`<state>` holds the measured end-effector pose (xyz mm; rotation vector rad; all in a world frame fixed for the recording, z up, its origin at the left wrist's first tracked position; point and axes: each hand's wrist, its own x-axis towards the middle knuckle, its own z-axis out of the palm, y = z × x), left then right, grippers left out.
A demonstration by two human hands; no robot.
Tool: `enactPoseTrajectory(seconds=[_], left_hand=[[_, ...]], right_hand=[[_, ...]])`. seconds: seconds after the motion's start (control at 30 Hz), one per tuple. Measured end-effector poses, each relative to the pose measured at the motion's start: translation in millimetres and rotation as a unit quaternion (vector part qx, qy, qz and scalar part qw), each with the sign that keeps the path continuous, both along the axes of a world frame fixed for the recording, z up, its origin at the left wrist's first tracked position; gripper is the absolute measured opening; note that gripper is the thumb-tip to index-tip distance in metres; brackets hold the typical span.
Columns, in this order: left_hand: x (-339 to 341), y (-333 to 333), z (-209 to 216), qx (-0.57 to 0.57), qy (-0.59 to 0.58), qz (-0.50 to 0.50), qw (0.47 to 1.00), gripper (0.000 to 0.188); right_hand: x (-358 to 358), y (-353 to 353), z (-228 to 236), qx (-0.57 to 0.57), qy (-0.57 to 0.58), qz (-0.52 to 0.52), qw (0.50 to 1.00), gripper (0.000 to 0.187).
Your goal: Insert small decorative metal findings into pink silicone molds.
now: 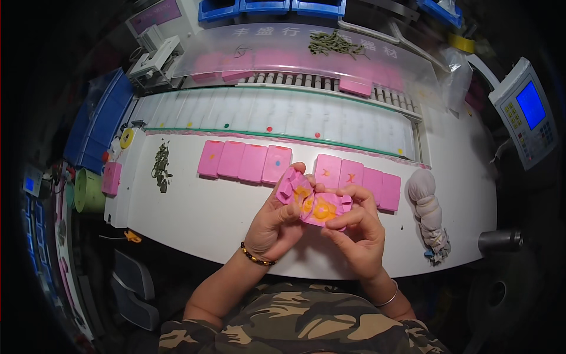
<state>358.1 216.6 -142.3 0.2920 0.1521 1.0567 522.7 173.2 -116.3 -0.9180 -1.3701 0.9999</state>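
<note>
A pink rubber mould (pixel 319 218), patched with orange-yellow on its inner faces, is spread apart between my two hands above the white table. My left hand (pixel 275 219) grips its left part, the thumb pressed near the orange-yellow area. On the other side my right hand (pixel 364 231) pinches the right part's edge between fingers and thumb. Just beyond the mould lie two rows of flat pink blocks, a left row (pixel 252 162) and a right row (pixel 371 182). Some blocks carry small coloured marks.
Green waxy-looking pieces (pixel 160 167) lie at left on the white table (pixel 171 206); more green strips (pixel 336 45) rest on a clear cover. A knotted greyish cloth bundle (pixel 425 206) lies at right. Behind runs a green-edged tray (pixel 277 112). A blue-screened control panel (pixel 527 109) stands far right.
</note>
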Motion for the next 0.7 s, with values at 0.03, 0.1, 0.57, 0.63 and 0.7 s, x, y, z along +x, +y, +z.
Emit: enactPoseTrajectory(seconds=[0.03, 0.1, 0.57, 0.63, 0.7], left_hand=[[1, 0, 1, 0.0, 0.0, 0.001, 1.0, 0.073], [3, 2, 4, 0.003, -0.021, -0.004, 1.0, 0.07], [10, 14, 17, -0.114, 0.031, 0.0, 0.993, 0.076], [9, 15, 19, -0.112, 0.056, -0.006, 0.992, 0.078], [9, 16, 22, -0.109, 0.076, -0.002, 0.991, 0.08]], right_hand=[[0, 0, -1, 0.023, -0.046, -0.01, 0.999, 0.018], [-1, -3, -1, 0.029, -0.084, -0.017, 0.996, 0.019], [-18, -19, -13, 0.132, -0.258, -0.029, 0.957, 0.05], [-18, -19, -13, 0.135, -0.262, -0.028, 0.955, 0.051], [-18, -20, -14, 0.135, -0.277, -0.028, 0.951, 0.051]])
